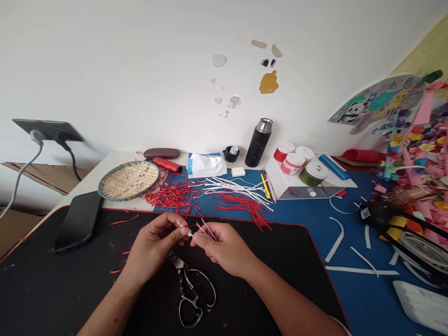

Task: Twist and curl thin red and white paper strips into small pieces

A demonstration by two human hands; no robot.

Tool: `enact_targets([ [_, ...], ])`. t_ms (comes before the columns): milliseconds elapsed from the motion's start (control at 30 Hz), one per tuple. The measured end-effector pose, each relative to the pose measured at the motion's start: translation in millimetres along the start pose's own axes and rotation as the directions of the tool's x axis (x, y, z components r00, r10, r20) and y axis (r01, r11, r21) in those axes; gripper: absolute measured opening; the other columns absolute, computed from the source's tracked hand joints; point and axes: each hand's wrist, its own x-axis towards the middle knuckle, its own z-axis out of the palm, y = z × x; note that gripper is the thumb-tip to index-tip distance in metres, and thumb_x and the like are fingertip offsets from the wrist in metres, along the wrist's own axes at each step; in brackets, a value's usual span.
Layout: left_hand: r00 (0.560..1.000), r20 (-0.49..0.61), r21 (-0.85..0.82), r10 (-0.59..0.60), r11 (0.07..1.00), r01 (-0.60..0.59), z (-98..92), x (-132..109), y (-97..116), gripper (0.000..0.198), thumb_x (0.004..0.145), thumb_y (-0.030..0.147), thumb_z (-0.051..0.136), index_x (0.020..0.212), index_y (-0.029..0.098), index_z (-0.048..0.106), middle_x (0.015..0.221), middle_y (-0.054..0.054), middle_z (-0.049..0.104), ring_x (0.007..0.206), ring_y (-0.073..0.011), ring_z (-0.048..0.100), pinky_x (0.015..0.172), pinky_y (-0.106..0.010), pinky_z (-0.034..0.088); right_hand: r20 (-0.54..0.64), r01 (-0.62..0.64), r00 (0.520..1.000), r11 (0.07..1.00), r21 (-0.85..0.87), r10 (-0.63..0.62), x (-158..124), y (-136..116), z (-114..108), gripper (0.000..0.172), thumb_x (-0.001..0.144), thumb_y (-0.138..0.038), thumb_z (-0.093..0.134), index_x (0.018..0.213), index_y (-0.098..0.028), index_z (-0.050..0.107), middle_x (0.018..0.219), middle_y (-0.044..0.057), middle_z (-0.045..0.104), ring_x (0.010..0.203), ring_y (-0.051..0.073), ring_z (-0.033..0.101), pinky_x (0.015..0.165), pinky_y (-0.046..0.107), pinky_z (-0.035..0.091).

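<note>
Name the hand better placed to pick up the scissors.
Probably the right hand: the scissors' handles lie just below it. The left hand is further off, pinching a small white piece. The right must first release its thin pink strips.

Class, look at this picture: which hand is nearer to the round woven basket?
The left hand is nearer; it sits below and to the right of the woven basket in this view. The right hand is farther away, beyond the left hand on the same side.
</note>
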Motion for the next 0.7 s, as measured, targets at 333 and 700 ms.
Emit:
enact_targets([
  [333, 1.000, -0.002, 0.021, 0.001, 1.000, -0.001, -0.6, -1.5, -1.1, 0.021, 0.078, 0.037, 0.088, 0.081, 0.022, 0.074, 0.070, 0.001, 0.071, 0.061, -0.0157, 0.065, 0.058, -0.026, 0.055, -0.115, -0.005, 0.993, 0.996, -0.094, -0.006, 0.0, -6.0, 3.1, 0.017, 0.091, -0.033, 0.071, 0.085, -0.017, 0.067, 0.065, -0.005, 0.050, 0.056, 0.009, 0.041, 0.056, 0.025, 0.031],
  [700, 0.999, -0.014, -0.107, -0.051, 0.993, 0.049, -0.5, 2.0, -7.8, 0.027, 0.077, 0.040, 0.091, 0.081, 0.020, 0.074, 0.069, 0.002, 0.071, 0.059, -0.0140, 0.065, 0.057, -0.025, 0.055, -0.182, 0.088, 0.977, 0.987, -0.132, -0.112, -2.0, -6.9, 8.3, 0.018, 0.088, -0.033, 0.072, 0.080, -0.016, 0.070, 0.066, -0.005, 0.048, 0.062, 0.011, 0.039, 0.059, 0.026, 0.031],
])
